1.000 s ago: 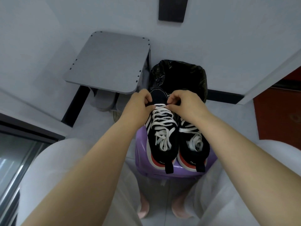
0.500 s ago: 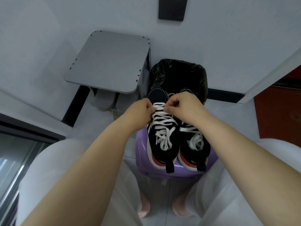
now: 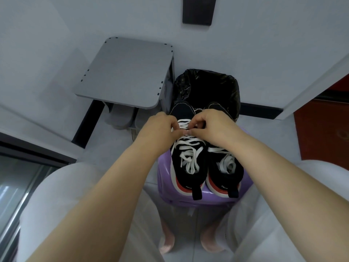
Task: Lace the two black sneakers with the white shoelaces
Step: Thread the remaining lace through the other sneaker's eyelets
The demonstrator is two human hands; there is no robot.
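Two black sneakers with red-and-white heels stand side by side on a purple stool point(image 3: 164, 188), toes pointing away from me. The left sneaker point(image 3: 188, 173) has a white shoelace point(image 3: 189, 148) crossed over its eyelets, with loose ends piled near the tongue. The right sneaker point(image 3: 224, 173) carries its own white lace point(image 3: 226, 163), bunched inside the opening. My left hand point(image 3: 158, 129) and my right hand point(image 3: 211, 125) meet over the left sneaker's forward lace rows, each pinching the white lace between thumb and fingertips. The right hand hides part of the right sneaker's front.
A black-lined waste bin point(image 3: 207, 87) stands just beyond the stool. A grey square side table point(image 3: 128, 72) is at the far left, with grey slippers point(image 3: 120, 118) beneath it. My knees in white trousers flank the stool. A red floor area point(image 3: 324, 129) lies right.
Both hands have slid a little nearer along the left sneaker's lacing, from the toe-end rows toward the middle rows. Their fingertips now meet over the lace. The sneakers stay put.
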